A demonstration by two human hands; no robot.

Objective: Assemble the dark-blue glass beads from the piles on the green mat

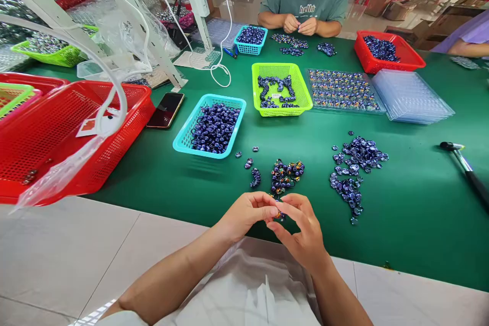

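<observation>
In the head view my left hand point(252, 214) is closed in a pinch on a small, shiny dark piece with orange on it point(279, 215), partly hidden by the fingers. My right hand point(303, 232) comes from the other side, its thumb and forefinger apart around that piece, fingertips close to the left ones. Just beyond both hands lies a cluster of dark blue and orange pieces point(286, 174). Left of it sits a short curved row of dark round pieces point(255, 178). A loose pile of shiny dark blue discs point(361, 155) spreads out to the right.
A blue basket point(183, 130) of round dark pieces and a green basket point(306, 97) stand ahead. Behind are a filled clear tray point(344, 90) and stacked trays point(412, 96). A black-handled hammer point(468, 168) lies right, a phone point(166, 110) left. A co-worker point(305, 5) sits opposite.
</observation>
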